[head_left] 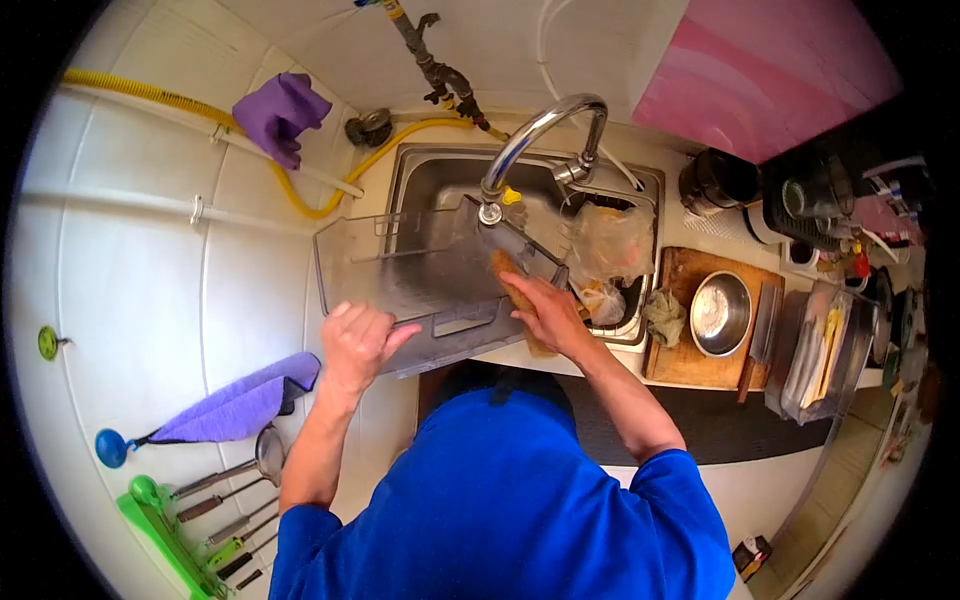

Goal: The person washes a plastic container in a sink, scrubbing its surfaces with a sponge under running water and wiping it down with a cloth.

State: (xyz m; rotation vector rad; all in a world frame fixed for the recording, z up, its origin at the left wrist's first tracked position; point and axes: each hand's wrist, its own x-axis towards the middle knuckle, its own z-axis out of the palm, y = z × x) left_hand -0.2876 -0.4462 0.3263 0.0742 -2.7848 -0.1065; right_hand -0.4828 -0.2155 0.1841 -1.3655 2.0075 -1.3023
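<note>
A clear plastic drawer [405, 275] lies tilted across the sink [425, 170], its near side sticking out over the counter edge. My left hand [358, 345] is closed on the drawer's near left rim, thumb pointing right. In my right hand [545, 312] is a brown scrubbing sponge [508, 278], pressed against the drawer's right part. The chrome faucet [545, 125] arches above, and its base shows beside the drawer. My right palm hides part of the sponge and of the drawer's rim.
Right of the drawer, a plastic bag [610, 240] sits in the sink. A crumpled cloth [665, 318], a metal bowl [721, 313] and a cleaver [764, 330] rest on the wooden cutting board [690, 265]. Purple gloves [280, 115] and utensils [225, 480] hang at the left wall.
</note>
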